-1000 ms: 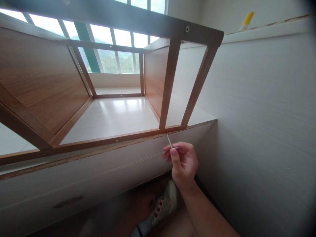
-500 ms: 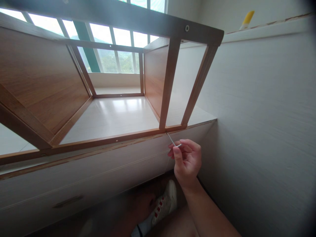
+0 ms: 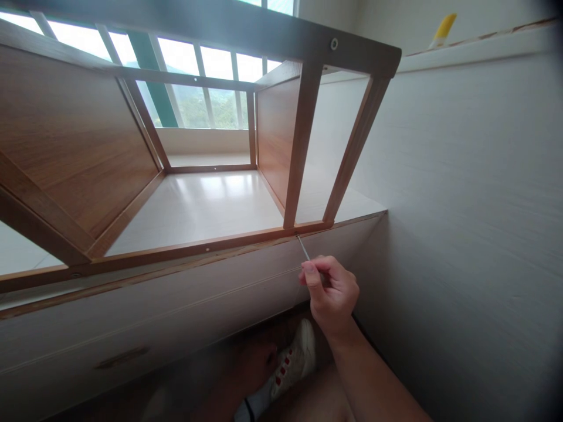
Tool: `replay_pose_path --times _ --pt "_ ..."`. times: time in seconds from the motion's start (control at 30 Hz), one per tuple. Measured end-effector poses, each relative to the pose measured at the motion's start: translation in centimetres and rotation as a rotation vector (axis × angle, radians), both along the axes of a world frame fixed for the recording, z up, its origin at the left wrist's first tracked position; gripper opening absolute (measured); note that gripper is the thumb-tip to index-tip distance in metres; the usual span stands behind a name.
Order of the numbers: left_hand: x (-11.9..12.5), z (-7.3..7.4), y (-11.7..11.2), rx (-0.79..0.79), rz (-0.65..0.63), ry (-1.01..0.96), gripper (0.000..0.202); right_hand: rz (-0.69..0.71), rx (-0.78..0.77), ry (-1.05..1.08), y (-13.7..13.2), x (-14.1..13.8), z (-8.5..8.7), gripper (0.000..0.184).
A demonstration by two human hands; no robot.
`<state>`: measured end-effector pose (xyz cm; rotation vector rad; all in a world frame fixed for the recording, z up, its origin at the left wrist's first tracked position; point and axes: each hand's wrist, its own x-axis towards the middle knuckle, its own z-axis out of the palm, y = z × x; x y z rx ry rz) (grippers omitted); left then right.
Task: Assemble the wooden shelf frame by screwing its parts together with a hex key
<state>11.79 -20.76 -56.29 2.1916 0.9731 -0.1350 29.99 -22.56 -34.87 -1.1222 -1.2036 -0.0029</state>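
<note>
An L-shaped hex key (image 3: 303, 247) has its long arm pointing up and left to the lower rail of a brown wooden frame (image 3: 246, 239). Its tip meets the rail at a small hole beneath an upright slat. My right hand (image 3: 336, 293) pinches the key's bent end between thumb and fingers, which cover the short arm. A dim skin-toned shape lies low beside a white shoe; whether it is my left hand I cannot make out, and no fingers show clearly.
The wooden frame rests on a white ledge (image 3: 197, 202) by a barred window. A white panel (image 3: 461, 176) rises at the right, with a yellow-tipped object (image 3: 445, 28) on top. Below are a shoe (image 3: 295, 357) with red lace details and a recessed slot (image 3: 122, 357) in the ledge's front.
My right hand has turned and closed further over the hex key's bent end, hiding the short arm that showed before. The key's tip stays at the same spot on the rail.
</note>
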Motion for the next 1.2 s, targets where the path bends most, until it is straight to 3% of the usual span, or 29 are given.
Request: replay_pose_path --times 0.1,0.17,0.3,0.43,0.57,0.67,1.2 --pt "0.0 -0.1 0.0 0.005 0.006 0.004 0.018 0.032 -0.063 0.091 -0.3 -0.7 0.8 0.015" --pt "0.0 -0.1 0.0 0.003 0.011 0.005 0.019 0.136 -0.113 0.277 -0.4 -1.2 1.3 0.021" --pt "0.0 0.0 -0.1 -0.003 0.016 -0.004 0.018 0.521 -0.232 0.696 -0.3 -1.9 2.3 0.028" --pt "0.0 0.2 -0.1 -0.017 0.014 -0.018 0.018 0.901 -0.293 0.96 -0.2 -1.5 3.1 0.027" --pt "0.0 0.3 0.0 -0.022 0.016 -0.027 0.017 1.109 -0.335 1.087 -0.2 -1.1 3.4 0.023" --pt "0.1 0.5 0.0 -0.028 0.024 -0.027 0.014 1.098 -0.357 1.054 -0.2 -1.2 3.3 0.025" --pt "0.0 0.3 0.0 -0.029 0.012 -0.007 0.018 0.563 -0.211 0.665 -0.1 -1.5 2.2 0.026"
